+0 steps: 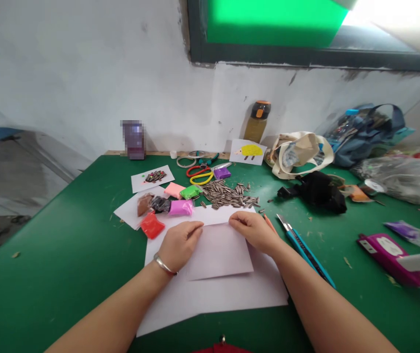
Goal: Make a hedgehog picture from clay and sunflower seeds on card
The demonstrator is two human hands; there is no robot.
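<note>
A small white sheet of paper (220, 250) is pinched at its upper left corner by my left hand (181, 243) and at its upper right corner by my right hand (256, 229). It sits over a larger white sheet (239, 296) on the green table. Just beyond my hands lies a heap of striped sunflower seeds (222, 193). Clay packets in red (153, 225), purple-pink (181, 208), green (190, 191) and other colours are grouped beyond my left hand. A blue utility knife (307, 252) lies right of my right hand, partly behind the forearm, beside an orange pencil (269, 223).
Scissors with red and yellow handles (200, 175) lie behind the seeds. A card with a yellow hedgehog (248, 151) leans near a bottle (257, 122). A seed-decorated card (153, 178) is at left. Rightward are a cream bag (298, 154), black cloth (322, 192) and magenta glue gun (397, 260).
</note>
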